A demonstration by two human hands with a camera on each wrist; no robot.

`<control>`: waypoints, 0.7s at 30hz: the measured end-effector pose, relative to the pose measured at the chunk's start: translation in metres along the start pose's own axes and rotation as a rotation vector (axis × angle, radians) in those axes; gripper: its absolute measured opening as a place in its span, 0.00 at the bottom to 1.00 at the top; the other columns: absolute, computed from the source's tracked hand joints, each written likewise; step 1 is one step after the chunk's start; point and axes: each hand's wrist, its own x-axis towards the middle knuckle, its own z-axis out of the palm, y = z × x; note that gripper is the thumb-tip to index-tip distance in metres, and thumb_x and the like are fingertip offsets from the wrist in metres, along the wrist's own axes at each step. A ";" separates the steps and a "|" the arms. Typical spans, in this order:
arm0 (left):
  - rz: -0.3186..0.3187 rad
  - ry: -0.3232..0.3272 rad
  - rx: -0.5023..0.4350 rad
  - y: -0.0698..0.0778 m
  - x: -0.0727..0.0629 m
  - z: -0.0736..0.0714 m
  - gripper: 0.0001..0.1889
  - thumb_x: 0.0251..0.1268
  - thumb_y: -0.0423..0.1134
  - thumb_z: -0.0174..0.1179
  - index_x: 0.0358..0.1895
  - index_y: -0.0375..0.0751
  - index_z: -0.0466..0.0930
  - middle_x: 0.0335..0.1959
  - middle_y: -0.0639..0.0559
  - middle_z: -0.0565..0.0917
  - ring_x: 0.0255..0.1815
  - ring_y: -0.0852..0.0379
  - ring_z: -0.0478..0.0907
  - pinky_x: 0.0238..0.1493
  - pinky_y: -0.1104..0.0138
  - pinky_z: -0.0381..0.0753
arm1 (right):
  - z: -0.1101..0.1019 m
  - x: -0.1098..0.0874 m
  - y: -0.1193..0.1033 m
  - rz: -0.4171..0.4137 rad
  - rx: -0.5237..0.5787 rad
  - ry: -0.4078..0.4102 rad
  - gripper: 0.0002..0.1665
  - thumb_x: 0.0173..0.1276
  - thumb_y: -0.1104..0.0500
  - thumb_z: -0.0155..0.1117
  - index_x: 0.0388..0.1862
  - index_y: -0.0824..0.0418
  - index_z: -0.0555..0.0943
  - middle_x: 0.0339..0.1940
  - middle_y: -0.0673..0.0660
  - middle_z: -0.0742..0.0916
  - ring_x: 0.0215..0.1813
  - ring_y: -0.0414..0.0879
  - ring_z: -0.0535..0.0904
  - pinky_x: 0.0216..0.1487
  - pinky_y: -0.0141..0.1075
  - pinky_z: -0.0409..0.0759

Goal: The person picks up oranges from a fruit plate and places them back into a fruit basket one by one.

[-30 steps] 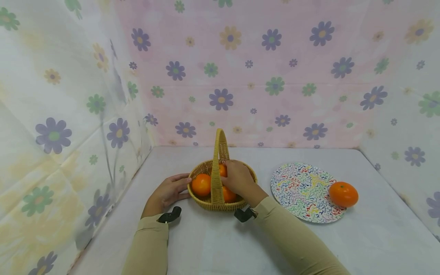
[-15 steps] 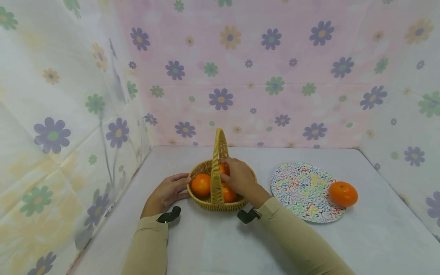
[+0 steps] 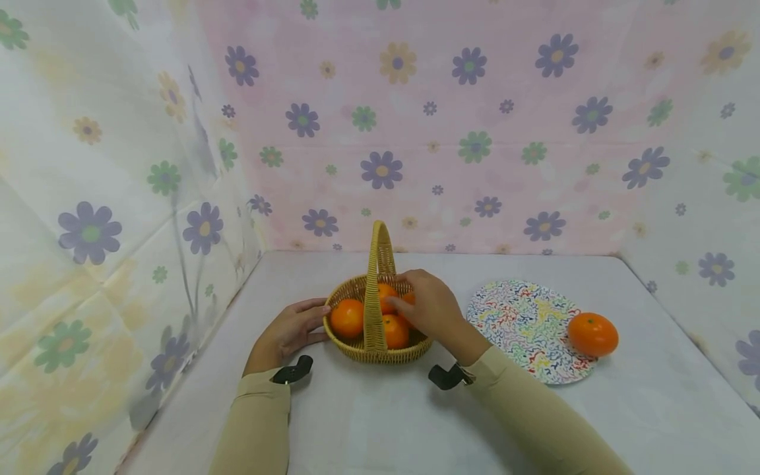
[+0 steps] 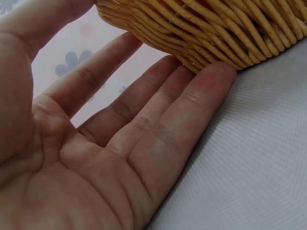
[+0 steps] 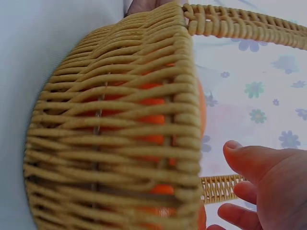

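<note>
A yellow wicker basket point(image 3: 375, 357) with a tall handle stands on the table, with several oranges point(image 3: 347, 319) inside it. My left hand point(image 3: 289, 332) rests against the basket's left side; in the left wrist view its straight fingers point(image 4: 168, 120) touch the lower weave. Over the basket's right part is my right hand point(image 3: 436, 307), with a partly covered orange point(image 3: 408, 305) below it. In the right wrist view, the thumb point(image 5: 254, 160) and fingers stand apart above the rim, and nothing shows between them.
Right of the basket lies a round, multicoloured speckled plate point(image 3: 522, 330). Another orange point(image 3: 593, 334) sits on its right edge. Flowered cloth point(image 3: 380, 132) hangs behind and at both sides of the white table point(image 3: 356, 422).
My right hand has drawn back to the right and slightly up, its fingers loosening and uncovering more of the oranges. The left hand stays at the basket's side.
</note>
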 end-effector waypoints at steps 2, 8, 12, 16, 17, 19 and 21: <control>0.000 0.002 -0.003 0.000 0.000 0.000 0.33 0.68 0.45 0.70 0.73 0.40 0.71 0.65 0.47 0.81 0.59 0.53 0.84 0.59 0.50 0.86 | -0.004 -0.003 0.002 -0.002 -0.005 0.004 0.30 0.66 0.41 0.75 0.61 0.55 0.84 0.60 0.52 0.86 0.62 0.49 0.83 0.62 0.47 0.84; 0.002 0.005 -0.007 0.000 0.000 0.001 0.34 0.67 0.45 0.71 0.73 0.39 0.71 0.65 0.47 0.81 0.58 0.52 0.84 0.58 0.50 0.86 | -0.020 -0.016 0.007 -0.011 -0.021 0.026 0.29 0.66 0.43 0.76 0.59 0.57 0.84 0.61 0.53 0.86 0.61 0.51 0.83 0.59 0.47 0.86; 0.002 0.007 -0.007 0.000 0.000 0.002 0.34 0.68 0.45 0.71 0.73 0.39 0.71 0.65 0.46 0.81 0.59 0.52 0.84 0.58 0.50 0.86 | -0.032 -0.026 0.014 -0.025 -0.042 0.064 0.28 0.65 0.43 0.77 0.56 0.58 0.84 0.60 0.55 0.86 0.62 0.52 0.83 0.59 0.48 0.86; -0.002 0.014 -0.007 0.000 0.001 0.002 0.33 0.68 0.45 0.70 0.73 0.40 0.71 0.65 0.47 0.81 0.59 0.53 0.84 0.59 0.50 0.86 | -0.044 -0.038 0.025 -0.052 -0.085 0.110 0.28 0.63 0.43 0.78 0.55 0.57 0.84 0.60 0.55 0.86 0.63 0.54 0.83 0.58 0.50 0.86; -0.003 0.016 -0.006 -0.001 0.001 0.002 0.33 0.68 0.45 0.70 0.73 0.40 0.72 0.65 0.47 0.82 0.59 0.53 0.84 0.59 0.50 0.86 | -0.047 -0.041 0.028 -0.051 -0.094 0.117 0.27 0.63 0.43 0.79 0.55 0.56 0.84 0.60 0.55 0.86 0.63 0.54 0.83 0.58 0.50 0.87; -0.005 0.017 -0.005 -0.001 0.001 0.001 0.33 0.68 0.45 0.70 0.73 0.40 0.72 0.64 0.48 0.82 0.59 0.53 0.84 0.59 0.51 0.86 | -0.053 -0.048 0.034 -0.042 -0.123 0.124 0.27 0.62 0.43 0.79 0.55 0.55 0.84 0.60 0.55 0.86 0.63 0.54 0.83 0.57 0.50 0.87; -0.002 0.013 -0.001 -0.001 0.001 0.001 0.33 0.68 0.45 0.70 0.73 0.39 0.71 0.64 0.48 0.82 0.59 0.53 0.84 0.59 0.51 0.86 | -0.059 -0.056 0.040 -0.020 -0.143 0.129 0.27 0.63 0.43 0.79 0.55 0.55 0.84 0.60 0.55 0.86 0.62 0.54 0.83 0.57 0.51 0.87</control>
